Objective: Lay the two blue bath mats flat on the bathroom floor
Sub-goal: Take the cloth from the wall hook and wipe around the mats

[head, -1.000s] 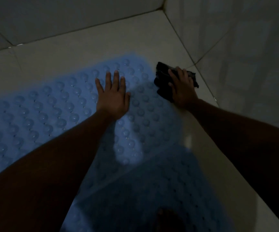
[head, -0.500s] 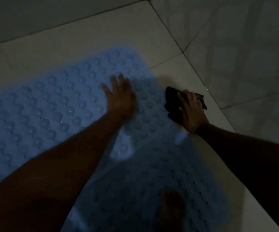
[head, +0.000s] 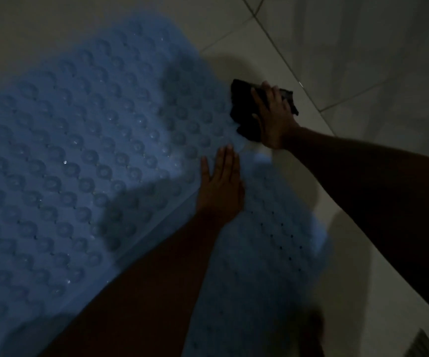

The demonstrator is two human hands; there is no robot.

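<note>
A blue bath mat covered in round suction cups lies flat across the white tiled floor, filling the left of the view. A second blue mat, with small holes, lies lower right and overlaps the first one's edge. My left hand presses flat, fingers together, on the seam where the two mats meet. My right hand rests flat on a dark cloth at the first mat's right edge, fingers spread over it.
The tiled wall rises at the upper right, close behind the cloth. Bare floor tiles run along the right of the mats. A floor drain grate shows in the bottom right corner. My foot is dimly visible on the second mat.
My left hand has slid back toward me from the middle of the first mat to the seam. My right hand with the cloth stays at the mat's edge. The view has shifted nearer.
</note>
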